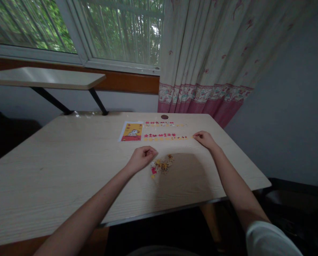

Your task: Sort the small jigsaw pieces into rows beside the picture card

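Note:
My right hand (205, 139) is closed in a pinch at the right end of the lower yellow row, its fingertips on a small yellow puzzle piece (193, 137). My left hand (141, 159) hovers or rests just left of the loose pile, fingers curled together; whether they hold something I cannot make out. The pile of puzzle pieces (163, 166) is mixed yellow, red and brown. Beyond it lie sorted rows: red pieces (159, 135) above yellow pieces (159, 139), and farther back another red row (159, 122) over a yellow and white one (165, 125).
Left of the rows lies a picture sheet (131, 131) with a white cartoon animal on yellow and red. A dark round disc (164, 117) sits at the back edge of the wooden table (76, 170). A raised shelf (54, 78) stands at back left; a curtain (201, 71) hangs behind.

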`<action>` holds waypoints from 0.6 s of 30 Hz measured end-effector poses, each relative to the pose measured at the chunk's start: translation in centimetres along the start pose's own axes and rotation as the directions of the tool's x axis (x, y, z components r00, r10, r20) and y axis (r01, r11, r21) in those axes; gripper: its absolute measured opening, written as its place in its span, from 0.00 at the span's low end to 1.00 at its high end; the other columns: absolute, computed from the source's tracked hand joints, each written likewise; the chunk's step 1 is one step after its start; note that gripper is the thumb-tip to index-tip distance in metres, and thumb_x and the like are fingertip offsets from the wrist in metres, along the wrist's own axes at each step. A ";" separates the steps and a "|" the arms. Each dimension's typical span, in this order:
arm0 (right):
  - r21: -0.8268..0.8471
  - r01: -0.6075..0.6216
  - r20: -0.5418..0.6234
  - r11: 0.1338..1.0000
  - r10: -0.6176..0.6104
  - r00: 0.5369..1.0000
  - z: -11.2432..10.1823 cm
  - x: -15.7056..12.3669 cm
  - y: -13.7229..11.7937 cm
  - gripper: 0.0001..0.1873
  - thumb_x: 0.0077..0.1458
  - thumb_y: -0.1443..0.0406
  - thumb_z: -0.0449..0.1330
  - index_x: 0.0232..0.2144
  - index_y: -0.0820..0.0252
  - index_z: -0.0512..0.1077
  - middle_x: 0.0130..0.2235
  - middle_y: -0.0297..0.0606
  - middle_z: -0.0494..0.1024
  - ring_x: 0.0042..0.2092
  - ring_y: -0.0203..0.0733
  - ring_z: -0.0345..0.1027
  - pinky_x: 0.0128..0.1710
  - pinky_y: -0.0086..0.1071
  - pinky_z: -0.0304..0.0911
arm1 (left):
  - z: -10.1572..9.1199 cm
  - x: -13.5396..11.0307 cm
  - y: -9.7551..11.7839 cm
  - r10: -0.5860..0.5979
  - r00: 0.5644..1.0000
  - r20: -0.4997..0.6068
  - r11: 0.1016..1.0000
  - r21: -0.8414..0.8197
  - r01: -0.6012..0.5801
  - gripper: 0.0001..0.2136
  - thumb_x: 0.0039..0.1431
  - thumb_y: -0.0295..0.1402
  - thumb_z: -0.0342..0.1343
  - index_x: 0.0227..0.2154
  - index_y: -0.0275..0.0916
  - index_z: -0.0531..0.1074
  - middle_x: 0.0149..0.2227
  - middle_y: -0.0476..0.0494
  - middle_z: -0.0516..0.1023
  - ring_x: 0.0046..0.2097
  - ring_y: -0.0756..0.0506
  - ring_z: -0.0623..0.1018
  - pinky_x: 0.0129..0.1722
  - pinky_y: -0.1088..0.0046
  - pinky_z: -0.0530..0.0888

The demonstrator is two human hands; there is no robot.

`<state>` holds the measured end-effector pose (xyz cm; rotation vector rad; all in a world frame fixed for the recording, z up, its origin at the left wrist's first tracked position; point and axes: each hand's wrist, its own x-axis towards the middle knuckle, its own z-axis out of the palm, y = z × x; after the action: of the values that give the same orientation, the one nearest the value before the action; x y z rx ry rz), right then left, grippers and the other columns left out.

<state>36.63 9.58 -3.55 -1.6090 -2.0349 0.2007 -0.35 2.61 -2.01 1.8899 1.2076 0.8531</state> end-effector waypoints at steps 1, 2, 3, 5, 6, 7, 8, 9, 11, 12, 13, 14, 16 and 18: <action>0.000 0.014 0.000 1.000 -0.014 1.000 0.1 0.0 -0.3 0.12 0.50 0.61 0.57 0.32 0.61 0.76 0.32 0.41 0.76 0.32 0.38 0.66 0.33 0.30 0.60 | 0.0 0.0 0.0 -0.003 1.000 0.000 1.000 -0.001 0.003 0.12 0.51 0.37 0.52 0.28 0.33 0.74 0.24 0.46 0.73 0.23 0.52 0.65 0.24 0.76 0.60; 0.002 0.029 0.001 1.000 -0.029 1.000 0.2 0.1 -0.5 0.12 0.50 0.61 0.57 0.31 0.61 0.76 0.32 0.40 0.76 0.32 0.38 0.66 0.33 0.31 0.60 | 0.0 0.0 0.0 -0.006 1.000 0.001 1.000 -0.003 0.006 0.11 0.51 0.37 0.52 0.28 0.33 0.74 0.23 0.46 0.73 0.23 0.52 0.65 0.24 0.76 0.60; 0.004 0.041 0.001 0.999 -0.041 0.999 0.3 0.1 -0.7 0.11 0.50 0.61 0.57 0.31 0.61 0.76 0.32 0.40 0.76 0.32 0.38 0.66 0.34 0.31 0.60 | 0.0 0.0 0.0 -0.007 1.000 0.002 1.000 -0.008 0.007 0.11 0.51 0.37 0.52 0.28 0.33 0.74 0.23 0.46 0.73 0.23 0.52 0.65 0.24 0.76 0.60; 0.006 0.059 -0.002 0.998 -0.059 0.998 0.4 0.1 -1.0 0.11 0.50 0.61 0.57 0.31 0.61 0.76 0.32 0.40 0.76 0.32 0.38 0.66 0.34 0.31 0.60 | 0.1 0.0 -0.1 -0.007 1.000 0.004 1.000 -0.021 0.007 0.11 0.50 0.36 0.52 0.28 0.33 0.74 0.23 0.46 0.73 0.23 0.52 0.65 0.24 0.77 0.60; 0.004 0.065 -0.003 0.998 -0.065 0.998 0.4 0.1 -1.2 0.11 0.50 0.61 0.57 0.31 0.61 0.76 0.32 0.40 0.76 0.32 0.38 0.66 0.35 0.31 0.60 | 0.0 0.0 -0.1 -0.007 1.000 0.004 1.000 -0.026 0.008 0.11 0.50 0.36 0.52 0.28 0.33 0.74 0.23 0.47 0.72 0.23 0.52 0.65 0.24 0.77 0.60; 0.000 0.068 -0.004 0.998 -0.068 0.998 0.5 0.1 -1.2 0.11 0.50 0.61 0.56 0.31 0.60 0.76 0.32 0.40 0.76 0.33 0.38 0.66 0.35 0.31 0.60 | 0.0 0.0 0.0 -0.007 1.000 0.005 1.000 -0.029 0.007 0.10 0.50 0.36 0.52 0.28 0.33 0.74 0.23 0.47 0.72 0.23 0.52 0.64 0.24 0.77 0.60; -0.005 0.070 -0.004 0.998 -0.070 0.998 0.5 0.1 -1.3 0.11 0.50 0.61 0.56 0.31 0.60 0.76 0.32 0.39 0.76 0.33 0.39 0.67 0.35 0.31 0.60 | 0.0 0.0 0.0 -0.009 1.000 0.006 1.000 -0.030 0.009 0.10 0.50 0.36 0.53 0.28 0.33 0.74 0.23 0.47 0.72 0.23 0.52 0.64 0.24 0.77 0.60; -0.012 0.069 -0.004 0.998 -0.069 0.998 0.5 0.1 -1.3 0.11 0.50 0.61 0.56 0.31 0.60 0.76 0.32 0.39 0.76 0.33 0.39 0.67 0.35 0.31 0.60 | 0.0 0.0 0.0 -0.013 1.000 0.008 0.999 -0.029 0.013 0.10 0.50 0.36 0.53 0.28 0.33 0.74 0.22 0.47 0.72 0.23 0.53 0.64 0.23 0.77 0.60; -0.024 0.066 0.004 0.998 -0.066 0.998 0.5 0.1 -1.2 0.11 0.51 0.60 0.56 0.32 0.59 0.76 0.32 0.39 0.76 0.33 0.39 0.67 0.34 0.32 0.60 | 0.0 -0.1 0.1 -0.018 1.000 0.009 0.999 -0.031 0.019 0.10 0.50 0.36 0.53 0.28 0.33 0.74 0.22 0.48 0.71 0.23 0.53 0.63 0.23 0.77 0.59; -0.029 0.065 0.010 0.997 -0.065 0.998 0.5 0.1 -1.2 0.11 0.51 0.60 0.56 0.32 0.59 0.76 0.32 0.39 0.77 0.33 0.39 0.67 0.35 0.32 0.60 | 0.0 -0.1 0.2 -0.020 1.000 0.009 0.999 -0.031 0.020 0.10 0.50 0.35 0.53 0.28 0.33 0.74 0.21 0.48 0.71 0.22 0.53 0.63 0.22 0.77 0.59; -0.034 0.063 0.014 0.997 -0.063 0.998 0.4 0.2 -1.2 0.11 0.51 0.60 0.56 0.32 0.59 0.76 0.32 0.39 0.77 0.33 0.39 0.67 0.35 0.32 0.60 | -0.1 -0.1 0.2 -0.019 1.000 0.006 0.999 -0.030 0.019 0.10 0.50 0.35 0.53 0.27 0.33 0.74 0.21 0.48 0.71 0.22 0.53 0.63 0.22 0.77 0.59; -0.040 0.063 0.014 0.997 -0.062 0.998 0.4 0.2 -1.2 0.11 0.51 0.60 0.56 0.32 0.59 0.76 0.33 0.40 0.77 0.33 0.39 0.67 0.35 0.33 0.61 | -0.1 -0.1 0.2 -0.018 1.000 0.001 0.999 -0.027 0.018 0.10 0.50 0.35 0.53 0.27 0.33 0.74 0.21 0.48 0.71 0.22 0.53 0.63 0.22 0.77 0.59; -0.055 0.068 -0.006 0.996 -0.069 0.998 0.2 0.1 -1.7 0.11 0.51 0.60 0.56 0.33 0.59 0.76 0.33 0.40 0.77 0.34 0.40 0.68 0.37 0.34 0.61 | -0.1 -0.1 0.2 -0.015 1.000 -0.007 1.000 -0.015 0.015 0.10 0.50 0.35 0.53 0.27 0.34 0.75 0.21 0.48 0.71 0.23 0.53 0.63 0.23 0.77 0.59; -0.064 0.102 -0.041 0.993 -0.105 0.994 0.1 0.0 -2.7 0.11 0.52 0.61 0.56 0.32 0.59 0.76 0.34 0.40 0.77 0.37 0.41 0.68 0.40 0.35 0.60 | -0.1 -0.1 0.2 -0.008 1.000 -0.011 1.000 0.005 0.008 0.10 0.50 0.35 0.53 0.28 0.34 0.75 0.22 0.47 0.72 0.23 0.52 0.64 0.23 0.77 0.60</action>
<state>34.24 8.82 -2.46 -1.5261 -2.1025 0.0641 -0.36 2.51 -1.82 1.8858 1.2245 0.8583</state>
